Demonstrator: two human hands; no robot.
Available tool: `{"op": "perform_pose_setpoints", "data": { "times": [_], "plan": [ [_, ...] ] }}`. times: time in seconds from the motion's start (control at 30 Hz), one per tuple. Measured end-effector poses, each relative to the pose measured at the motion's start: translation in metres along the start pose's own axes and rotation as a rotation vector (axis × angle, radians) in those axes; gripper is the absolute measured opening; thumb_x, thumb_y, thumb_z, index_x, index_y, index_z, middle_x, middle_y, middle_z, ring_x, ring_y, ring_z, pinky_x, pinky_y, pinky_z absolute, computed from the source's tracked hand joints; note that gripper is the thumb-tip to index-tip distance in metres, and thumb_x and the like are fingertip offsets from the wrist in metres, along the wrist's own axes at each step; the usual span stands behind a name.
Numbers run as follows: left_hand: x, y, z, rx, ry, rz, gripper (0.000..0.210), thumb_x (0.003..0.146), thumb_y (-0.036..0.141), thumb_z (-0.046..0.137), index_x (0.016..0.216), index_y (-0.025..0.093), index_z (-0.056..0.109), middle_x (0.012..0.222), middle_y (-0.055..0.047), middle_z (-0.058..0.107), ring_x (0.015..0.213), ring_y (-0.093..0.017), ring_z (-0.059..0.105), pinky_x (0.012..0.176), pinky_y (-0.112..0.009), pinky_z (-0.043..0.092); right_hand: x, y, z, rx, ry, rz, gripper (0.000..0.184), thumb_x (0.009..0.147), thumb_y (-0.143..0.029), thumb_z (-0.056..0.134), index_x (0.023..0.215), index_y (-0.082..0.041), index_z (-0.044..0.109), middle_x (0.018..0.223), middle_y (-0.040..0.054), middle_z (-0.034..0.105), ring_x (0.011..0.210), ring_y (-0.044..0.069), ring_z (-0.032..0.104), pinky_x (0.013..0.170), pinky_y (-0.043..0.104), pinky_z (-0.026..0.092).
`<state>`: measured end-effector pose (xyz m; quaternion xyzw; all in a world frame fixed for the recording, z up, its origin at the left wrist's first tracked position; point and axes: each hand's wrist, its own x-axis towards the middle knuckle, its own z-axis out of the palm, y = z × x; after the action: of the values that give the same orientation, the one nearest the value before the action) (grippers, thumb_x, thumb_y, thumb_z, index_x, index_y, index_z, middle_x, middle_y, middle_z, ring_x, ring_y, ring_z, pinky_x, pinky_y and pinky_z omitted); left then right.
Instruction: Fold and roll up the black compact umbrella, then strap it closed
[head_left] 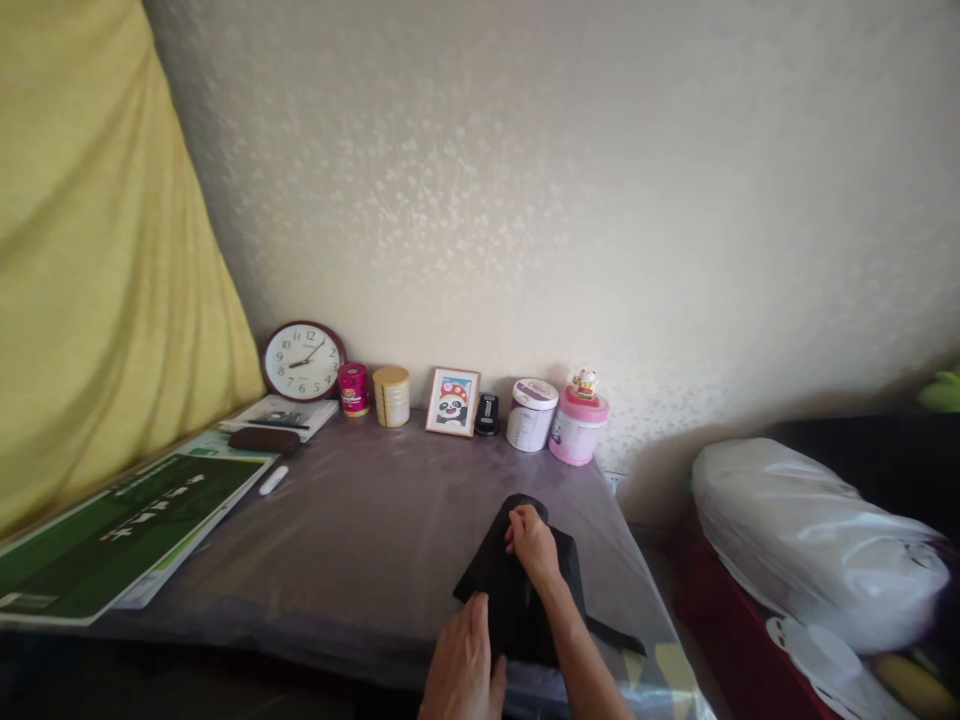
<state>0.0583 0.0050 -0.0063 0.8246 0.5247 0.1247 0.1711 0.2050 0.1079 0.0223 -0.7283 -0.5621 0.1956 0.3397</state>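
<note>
Black fabric item (519, 625) lies on near right of table (360, 560). Left hand (463, 650), fingers nearly straight, at its left edge; from where I stand, cannot tell if gripping. Strap (619, 638) trails right. Farther in, right hand (531, 540) curls nearly closed over upper part, hold unclear. Best, seemingly: left steadies fabric, right works gently. Behind: framed panda picture (452, 402).

The broad grey-brown table (360, 540) has a smooth, glossy, plastic-looking surface. On it, the black, strapped, soft-looking item (517, 622) resembles mostly matt cloth. Left of the table, the yellow draped curtain (97, 250) is creased cloth; right, the bulging white bag (802, 530) is thin, shiny plastic; behind, pale floral wallpaper (465, 200) glints.
</note>
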Motion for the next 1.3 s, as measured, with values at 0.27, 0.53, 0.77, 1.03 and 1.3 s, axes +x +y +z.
{"op": "perform_pose_setpoints", "data": {
  "times": [0.27,0.53,0.77,1.03,1.3],
  "plan": [
    [0.017,0.013,-0.004,-0.037,0.099,0.274,0.056,0.076,0.023,0.046,0.132,0.018,0.037,0.144,-0.009,0.03,0.133,-0.028,0.025,0.11,-0.045,0.024,-0.011,-0.005,-0.003,0.011,-0.089,-0.149,0.022,0.087,-0.027,0.038,0.08,-0.022,0.057,0.07,-0.0026,0.07,0.059,0.011,0.062,0.059,0.021,0.04],
    [0.025,0.006,0.023,-0.013,0.046,0.188,0.072,0.071,0.014,0.042,0.139,0.012,0.018,0.148,-0.012,0.015,0.135,-0.028,0.017,0.109,-0.046,0.025,-0.044,0.015,-0.009,0.098,-0.031,-0.514,0.027,0.09,-0.03,0.038,0.098,-0.024,0.063,0.088,0.0034,0.069,0.089,0.016,0.061,0.082,0.029,0.047],
    [0.031,0.001,0.035,0.122,0.003,0.162,0.075,0.071,0.011,0.046,0.139,0.009,0.015,0.146,-0.02,0.014,0.134,-0.033,0.015,0.108,-0.046,0.027,-0.017,0.048,-0.001,-0.06,0.066,-0.673,0.028,0.09,-0.026,0.039,0.104,-0.023,0.064,0.109,0.0061,0.066,0.115,0.02,0.051,0.103,0.047,0.032],
    [0.035,-0.005,0.042,0.19,-0.005,0.105,0.082,0.069,0.003,0.045,0.14,0.015,0.005,0.147,-0.017,0.015,0.131,-0.034,0.025,0.102,-0.044,0.035,0.051,0.058,0.0,-0.17,0.114,-0.471,0.033,0.09,-0.025,0.035,0.105,-0.017,0.063,0.112,0.0088,0.065,0.111,0.02,0.054,0.097,0.038,0.039],
    [0.032,0.007,0.01,0.211,-0.102,-0.068,0.098,0.055,-0.006,0.048,0.139,0.016,0.004,0.147,-0.014,0.019,0.119,-0.03,0.044,0.096,-0.037,0.04,0.007,0.061,-0.004,-0.122,0.285,-0.527,0.032,0.089,-0.023,0.034,0.104,-0.017,0.062,0.107,0.0092,0.065,0.102,0.019,0.058,0.093,0.035,0.043]
  ]
}}
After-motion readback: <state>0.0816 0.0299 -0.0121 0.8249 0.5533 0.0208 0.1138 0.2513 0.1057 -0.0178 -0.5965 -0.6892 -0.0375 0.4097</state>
